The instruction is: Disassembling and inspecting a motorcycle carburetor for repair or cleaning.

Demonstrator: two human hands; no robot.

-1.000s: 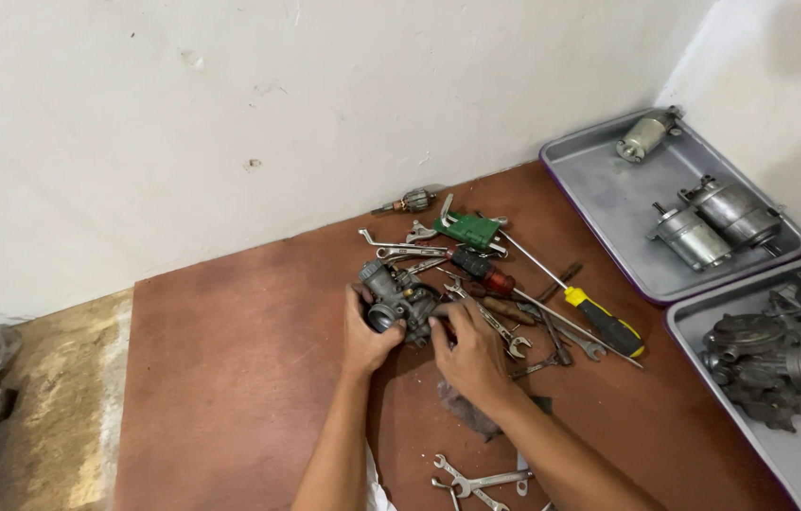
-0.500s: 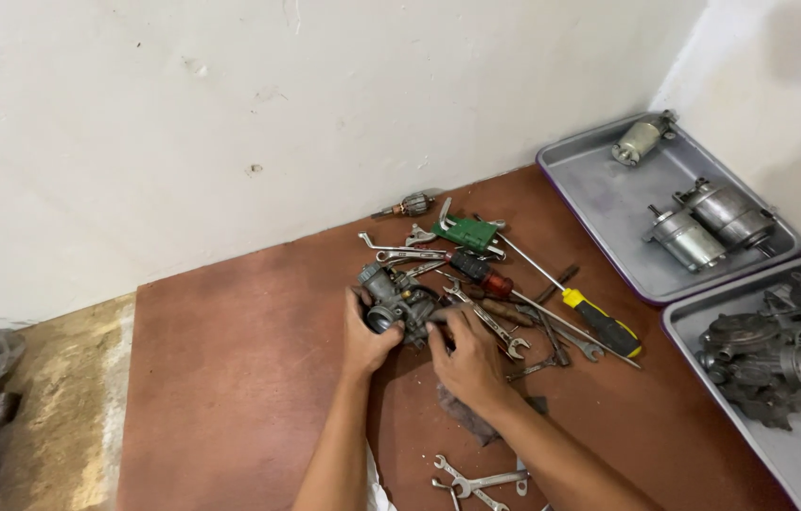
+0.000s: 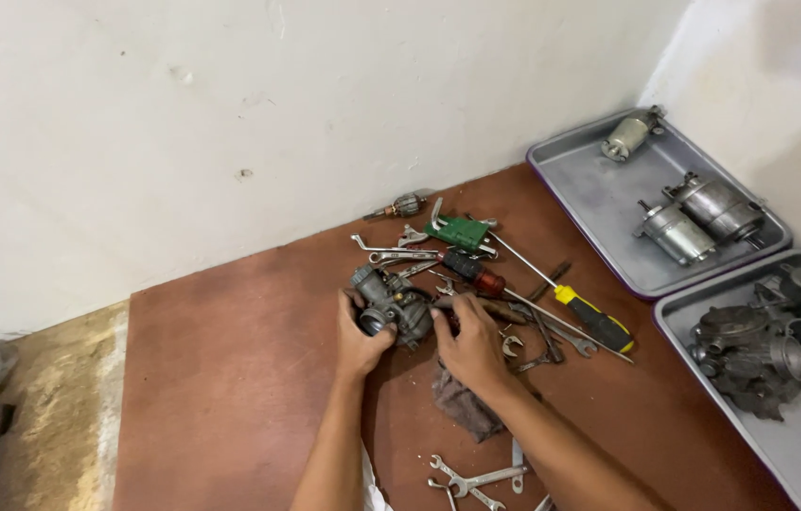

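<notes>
The carburetor (image 3: 391,308) is gripped between both hands: left hand (image 3: 360,338) clasped at its left, right hand (image 3: 469,345) pinching its right.

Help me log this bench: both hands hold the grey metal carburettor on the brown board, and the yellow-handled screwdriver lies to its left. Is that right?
Not quite. In the head view the yellow-handled screwdriver lies to the right of the carburettor, not its left. The rest stands: the left hand and right hand both hold the grey metal part on the brown board.
</notes>
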